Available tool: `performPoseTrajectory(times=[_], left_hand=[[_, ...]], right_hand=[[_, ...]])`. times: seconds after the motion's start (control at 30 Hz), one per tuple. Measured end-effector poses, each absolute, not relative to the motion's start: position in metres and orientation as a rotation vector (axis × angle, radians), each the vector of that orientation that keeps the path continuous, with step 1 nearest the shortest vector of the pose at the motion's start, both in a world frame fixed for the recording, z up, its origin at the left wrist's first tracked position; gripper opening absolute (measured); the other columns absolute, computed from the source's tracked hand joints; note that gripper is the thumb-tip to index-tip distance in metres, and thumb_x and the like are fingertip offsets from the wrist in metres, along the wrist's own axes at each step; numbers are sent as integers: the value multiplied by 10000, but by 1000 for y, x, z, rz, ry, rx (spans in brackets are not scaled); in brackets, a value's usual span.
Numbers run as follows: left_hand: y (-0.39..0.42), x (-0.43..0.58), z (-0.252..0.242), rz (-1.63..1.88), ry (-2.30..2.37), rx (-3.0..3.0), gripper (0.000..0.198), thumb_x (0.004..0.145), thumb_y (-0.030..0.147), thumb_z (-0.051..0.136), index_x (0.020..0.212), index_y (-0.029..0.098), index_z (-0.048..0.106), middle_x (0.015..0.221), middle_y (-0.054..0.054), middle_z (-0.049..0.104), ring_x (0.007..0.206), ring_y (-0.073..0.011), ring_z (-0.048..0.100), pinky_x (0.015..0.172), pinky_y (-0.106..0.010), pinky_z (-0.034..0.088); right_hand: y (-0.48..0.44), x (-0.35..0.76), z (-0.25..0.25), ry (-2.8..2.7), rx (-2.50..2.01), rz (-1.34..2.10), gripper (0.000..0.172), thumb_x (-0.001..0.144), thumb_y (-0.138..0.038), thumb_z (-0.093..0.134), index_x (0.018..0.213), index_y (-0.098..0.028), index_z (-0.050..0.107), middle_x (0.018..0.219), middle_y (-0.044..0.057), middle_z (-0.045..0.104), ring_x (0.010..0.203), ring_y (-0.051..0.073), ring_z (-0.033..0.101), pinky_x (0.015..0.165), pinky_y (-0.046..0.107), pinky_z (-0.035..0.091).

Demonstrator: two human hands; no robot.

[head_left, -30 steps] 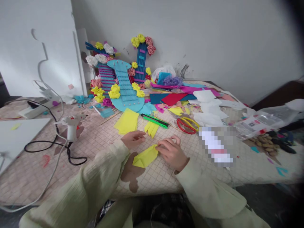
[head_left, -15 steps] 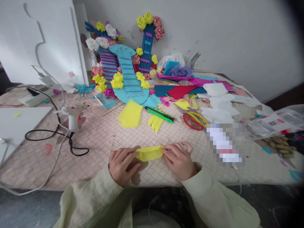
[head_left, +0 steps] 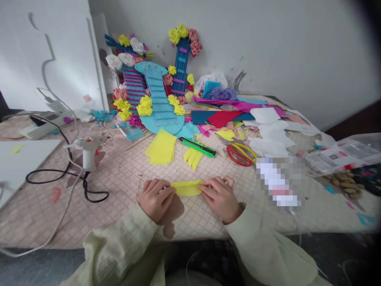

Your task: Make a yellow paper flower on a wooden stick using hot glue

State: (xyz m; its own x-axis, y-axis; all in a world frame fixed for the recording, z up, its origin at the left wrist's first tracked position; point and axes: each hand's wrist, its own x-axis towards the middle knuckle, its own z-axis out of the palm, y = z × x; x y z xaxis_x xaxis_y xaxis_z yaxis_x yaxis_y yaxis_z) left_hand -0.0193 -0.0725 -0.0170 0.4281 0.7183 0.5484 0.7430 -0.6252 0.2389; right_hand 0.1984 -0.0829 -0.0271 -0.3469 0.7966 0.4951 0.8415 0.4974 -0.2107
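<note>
Between my two hands a strip of yellow crepe paper [head_left: 187,188] is stretched out near the table's front edge, its upper edge folded or rolled over. My left hand [head_left: 156,198] pinches its left end; my right hand [head_left: 220,197] pinches the right end. Just beyond lie several narrow folded yellow paper pieces [head_left: 193,157], a green utility knife [head_left: 198,147] and a stack of yellow paper sheets [head_left: 160,147]. Red and yellow-handled scissors [head_left: 241,154] rest to the right of the knife.
On the left a white glue gun [head_left: 88,153] stands with its black cord looped on the table. Blue harp-like crafts [head_left: 159,95] with paper flowers lean at the back. Coloured paper scraps, white paper [head_left: 272,133] and a clear plastic package [head_left: 342,155] lie to the right.
The yellow strip looks narrower and its upper edge is turned over further. My left fingers have closed in more on its end. The whole view has shifted slightly.
</note>
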Motion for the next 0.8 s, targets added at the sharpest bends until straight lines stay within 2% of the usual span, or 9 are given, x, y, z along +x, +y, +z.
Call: performPoseTrajectory(times=[0.37, 0.63, 0.8], left_hand=[[-73, -23, -22, -953, -1484, -2766, 125, 729, 223, 513, 737, 238, 637, 785, -7, 622, 741, -161, 530, 677, -328, 336], [-74, -21, -20, -920, -1621, -2800, 124, 729, 264, 504, 732, 223, 620, 794, -11, 612, 774, -178, 513, 700, -355, 343], [-74, -20, -18, -948, -1673, -2787, 105, 707, 266, 526, 719, 218, 619, 801, -15, 599, 777, -180, 502, 711, -357, 354]], right_hand=[[-92, 204, -30, -2169, -1390, 59, 154, 801, -225, 482, 773, -263, 629, 790, -13, 606, 745, 124, 499, 786, 358, 201], [-88, 203, -24, -2080, -1506, 284, 130, 772, -290, 512, 725, -235, 620, 799, 0, 604, 776, 153, 526, 756, 351, 260], [-88, 202, -23, -2045, -1563, 340, 106, 755, -282, 532, 706, -236, 614, 796, -5, 595, 799, 160, 525, 751, 358, 247]])
